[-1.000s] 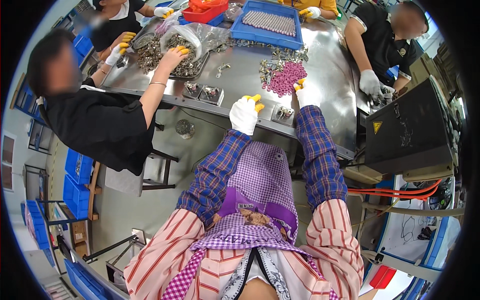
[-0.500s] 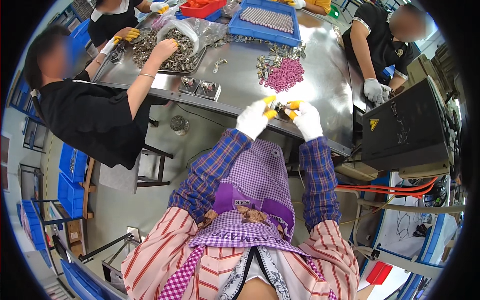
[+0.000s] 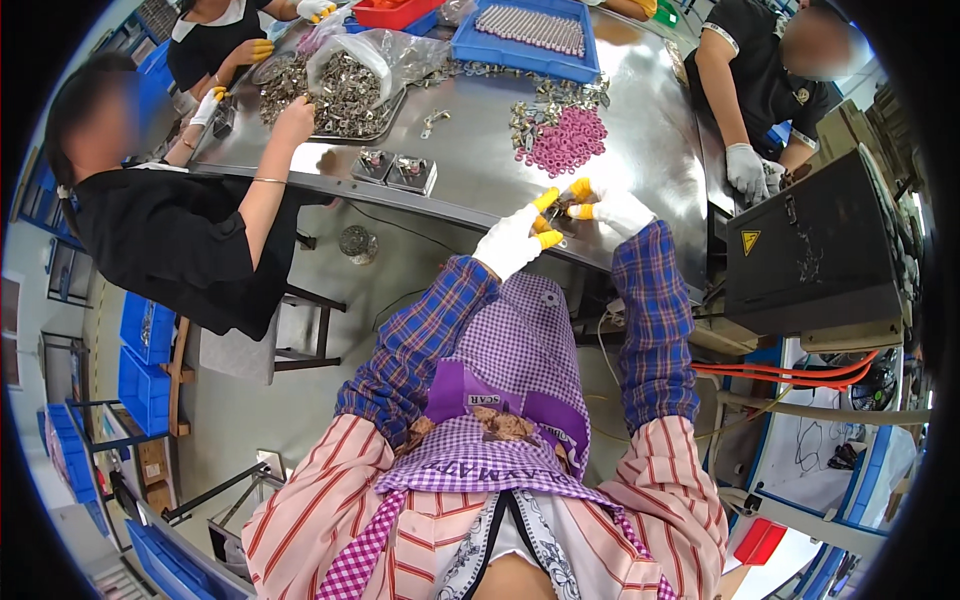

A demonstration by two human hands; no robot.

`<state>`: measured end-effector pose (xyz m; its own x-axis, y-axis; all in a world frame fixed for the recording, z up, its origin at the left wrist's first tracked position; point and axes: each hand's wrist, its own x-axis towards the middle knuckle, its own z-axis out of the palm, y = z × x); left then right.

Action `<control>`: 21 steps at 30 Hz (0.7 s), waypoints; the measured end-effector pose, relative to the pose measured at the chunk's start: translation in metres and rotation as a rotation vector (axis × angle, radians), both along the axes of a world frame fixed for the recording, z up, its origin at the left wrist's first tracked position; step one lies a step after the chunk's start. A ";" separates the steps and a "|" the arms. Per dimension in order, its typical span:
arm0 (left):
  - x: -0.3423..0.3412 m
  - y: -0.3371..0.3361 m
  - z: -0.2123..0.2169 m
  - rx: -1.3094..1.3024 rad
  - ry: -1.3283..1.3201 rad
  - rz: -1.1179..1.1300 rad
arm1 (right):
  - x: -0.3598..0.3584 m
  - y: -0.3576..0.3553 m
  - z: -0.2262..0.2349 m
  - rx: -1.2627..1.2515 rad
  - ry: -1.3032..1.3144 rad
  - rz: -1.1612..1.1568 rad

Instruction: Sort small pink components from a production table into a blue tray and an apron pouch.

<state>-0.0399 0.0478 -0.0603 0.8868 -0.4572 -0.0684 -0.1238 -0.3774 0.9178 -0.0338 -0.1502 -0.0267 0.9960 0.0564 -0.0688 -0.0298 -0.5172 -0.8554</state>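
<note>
My left hand [image 3: 514, 238], in a white glove with yellow fingertips, is at the near edge of the metal table [image 3: 470, 130], its thumb and fingers closed about a small dark metal piece [image 3: 559, 214]. Meeting it from the other side is my right hand [image 3: 618, 210], gloved alike, with its fingertips pinched at the same piece. The fingers cover much of it, so its exact kind is unclear. Just beyond both hands lies a pile of small pink rings [image 3: 568, 145], with loose metal clip-like parts [image 3: 527, 120] on its far left side.
A blue tray [image 3: 520, 69] of rods stands farther back. Two small block fixtures [image 3: 411, 175] sit by the table's left edge, near a heap of metal parts [image 3: 345, 100]. Co-workers work left and right. A dark machine box [image 3: 810, 255] stands at the right.
My right hand has shifted slightly up and its forearm outward to the right. Both hands remain at the small piece. The left co-worker's hand has moved down and left, near the heap.
</note>
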 end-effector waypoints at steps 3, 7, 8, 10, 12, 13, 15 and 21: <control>-0.001 0.002 0.008 0.062 -0.035 -0.014 | 0.002 -0.001 -0.007 0.025 -0.027 -0.009; -0.004 0.000 0.005 0.224 -0.159 -0.027 | 0.005 -0.003 -0.017 0.054 -0.062 -0.020; -0.006 -0.003 0.002 0.326 -0.249 -0.025 | 0.006 -0.003 -0.020 0.061 -0.071 -0.021; -0.007 -0.007 -0.003 0.530 -0.429 -0.021 | 0.008 -0.003 -0.024 0.076 -0.089 -0.024; -0.006 -0.009 0.001 0.580 -0.419 -0.038 | 0.010 -0.004 -0.029 0.089 -0.103 -0.026; -0.005 -0.009 0.006 0.632 -0.414 -0.064 | 0.008 -0.005 -0.031 0.098 -0.110 -0.033; -0.004 -0.010 0.018 0.737 -0.407 -0.116 | 0.004 -0.006 -0.033 0.116 -0.126 -0.048; 0.003 -0.002 0.050 0.780 -0.379 -0.216 | 0.005 0.002 -0.012 -0.184 -0.043 -0.057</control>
<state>-0.0368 0.0460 -0.0108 0.8131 -0.5625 -0.1496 -0.5072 -0.8108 0.2923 -0.0284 -0.1483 -0.0384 0.9995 -0.0099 -0.0304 -0.0293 -0.6633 -0.7477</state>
